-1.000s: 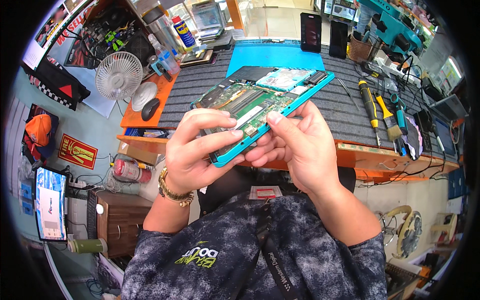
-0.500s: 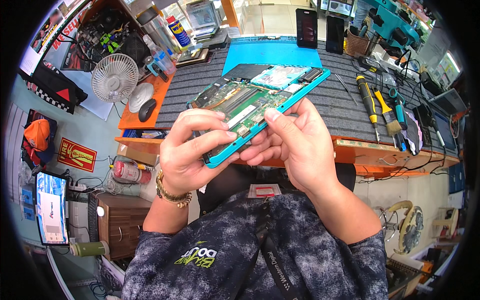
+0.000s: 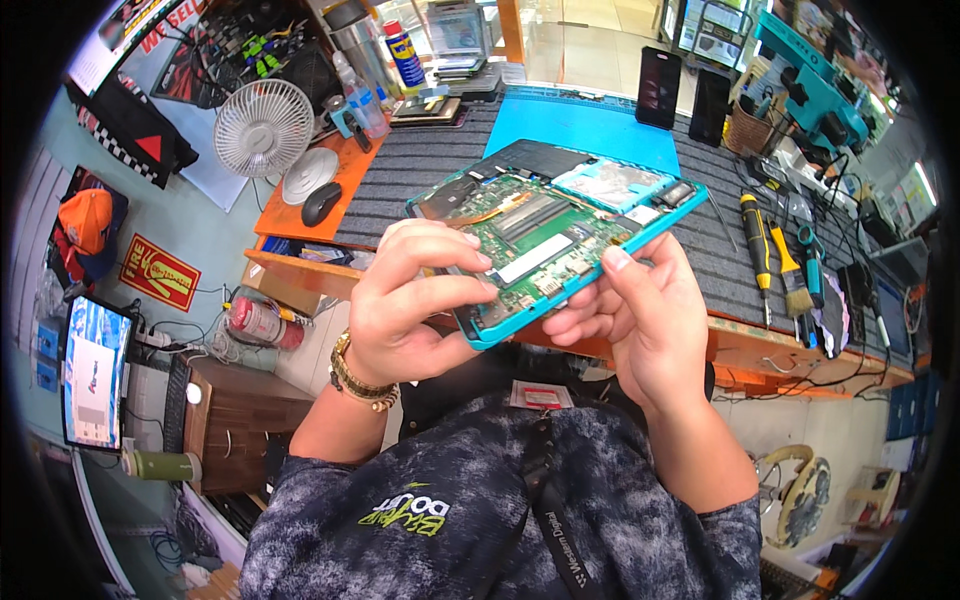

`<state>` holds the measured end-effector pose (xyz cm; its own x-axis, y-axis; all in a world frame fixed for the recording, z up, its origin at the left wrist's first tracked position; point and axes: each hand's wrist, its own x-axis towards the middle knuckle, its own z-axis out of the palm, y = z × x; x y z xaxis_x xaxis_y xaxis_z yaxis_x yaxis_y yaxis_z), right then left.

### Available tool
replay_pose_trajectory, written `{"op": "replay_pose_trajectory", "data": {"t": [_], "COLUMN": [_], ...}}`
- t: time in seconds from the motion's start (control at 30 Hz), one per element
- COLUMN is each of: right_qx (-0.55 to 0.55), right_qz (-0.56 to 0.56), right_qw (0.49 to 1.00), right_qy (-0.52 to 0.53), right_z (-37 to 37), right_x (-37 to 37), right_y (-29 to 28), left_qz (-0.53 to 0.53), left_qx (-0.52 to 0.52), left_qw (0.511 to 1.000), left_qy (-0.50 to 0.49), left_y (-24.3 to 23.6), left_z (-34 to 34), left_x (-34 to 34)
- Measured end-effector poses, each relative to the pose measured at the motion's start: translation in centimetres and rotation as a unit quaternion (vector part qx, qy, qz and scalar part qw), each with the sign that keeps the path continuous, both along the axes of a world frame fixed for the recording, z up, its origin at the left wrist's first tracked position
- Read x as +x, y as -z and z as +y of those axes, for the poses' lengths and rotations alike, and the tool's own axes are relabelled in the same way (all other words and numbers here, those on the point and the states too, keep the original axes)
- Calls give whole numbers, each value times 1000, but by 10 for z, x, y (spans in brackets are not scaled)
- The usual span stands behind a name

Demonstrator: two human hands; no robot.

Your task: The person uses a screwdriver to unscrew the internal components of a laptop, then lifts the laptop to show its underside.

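Observation:
An opened laptop base with a teal rim (image 3: 545, 230) is held tilted above the desk, its green circuit board, dark cooling parts and silver drive exposed. My left hand (image 3: 410, 310) grips the near left part, curled fingertips on or just over the board's edge and thumb hidden beneath. My right hand (image 3: 645, 310) holds the near right edge, thumb on the teal rim and the other fingers curled below it. Beyond the laptop lies a light blue mat (image 3: 580, 120). A yellow-and-black screwdriver (image 3: 755, 250), a brush (image 3: 790, 275) and thin tweezers (image 3: 725, 225) lie to the right.
A white fan (image 3: 260, 125), mouse (image 3: 320, 203) and spray can (image 3: 405, 55) are at the left of the ridged grey desk. Two dark phones (image 3: 657, 85) stand at the back. Cables and a teal instrument (image 3: 805, 90) crowd the right. A monitor (image 3: 95, 370) stands lower left.
The view has shifted, so desk and surroundings appear farther right. Laptop and both hands also appear farther right and a little lower, with the grip nearly unchanged.

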<state>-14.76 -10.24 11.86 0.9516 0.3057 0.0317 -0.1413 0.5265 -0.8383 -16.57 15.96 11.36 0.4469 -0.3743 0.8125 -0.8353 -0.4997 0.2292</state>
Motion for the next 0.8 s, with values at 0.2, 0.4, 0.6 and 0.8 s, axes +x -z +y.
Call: {"op": "replay_pose_trajectory", "data": {"t": [0.2, 0.4, 0.6, 0.8], "right_qx": [-35, -54, -157, -326], "right_qz": [-18, -4, 66, 126], "right_qw": [999, 993, 973, 922], "right_qy": [5, 108, 158, 164], "right_z": [-4, -34, -95, -125], "right_x": [-5, 1, 42, 103], "right_y": [10, 48, 81, 87], "left_qz": [-20, 24, 144, 347], "left_qx": [0, 36, -8, -44], "left_qw": [1000, 998, 988, 900], "left_qy": [9, 53, -61, -261], "left_y": [15, 27, 36, 102], "left_z": [-12, -43, -8, 43], "left_x": [-11, -10, 49, 155]}}
